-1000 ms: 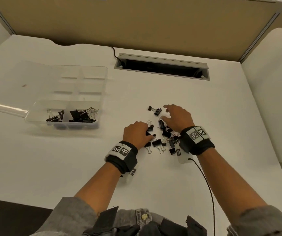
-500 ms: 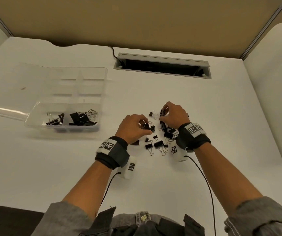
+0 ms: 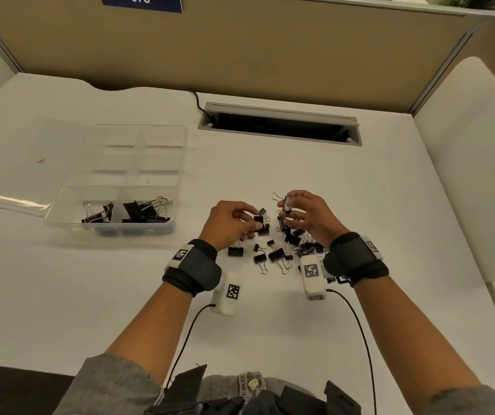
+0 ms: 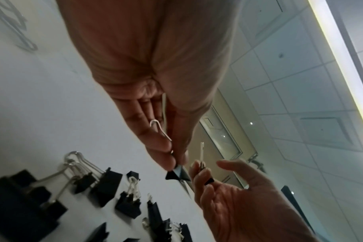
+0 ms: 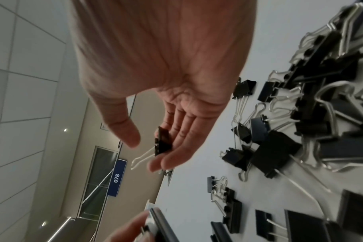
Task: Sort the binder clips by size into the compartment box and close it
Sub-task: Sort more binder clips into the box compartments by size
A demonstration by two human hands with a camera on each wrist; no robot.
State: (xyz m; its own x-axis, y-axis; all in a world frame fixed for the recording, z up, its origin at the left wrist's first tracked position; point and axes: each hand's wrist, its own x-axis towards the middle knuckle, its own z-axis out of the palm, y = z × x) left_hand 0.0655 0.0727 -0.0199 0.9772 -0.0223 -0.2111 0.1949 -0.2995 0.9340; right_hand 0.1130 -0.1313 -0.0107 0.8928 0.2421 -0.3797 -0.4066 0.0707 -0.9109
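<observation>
I am looking down at a white desk (image 3: 270,324) with both of my hands raised just above a scattered pile of black binder clips (image 3: 282,250). My left hand (image 3: 228,223) pinches one black clip (image 3: 258,220) between thumb and fingertips; from the left wrist camera its wire handles run back under the curled fingers (image 4: 155,144). My right hand (image 3: 309,217) holds a second clip (image 3: 287,203), seemingly at the fingertips, its wire handle pointing away to the left. From the right wrist camera that clip (image 5: 163,144) lies against the fingers, which are only slightly bent, with the thumb standing a little apart from it. The two hands are close together, nearly fingertip to fingertip.

To the left, well apart from the pile, sits a clear plastic compartment box (image 3: 120,181) with its lid (image 3: 18,163) folded open flat on the far left side. Its two nearest compartments hold clips: a few smaller ones (image 3: 96,214) on the left, larger ones (image 3: 144,209) on the right.
</observation>
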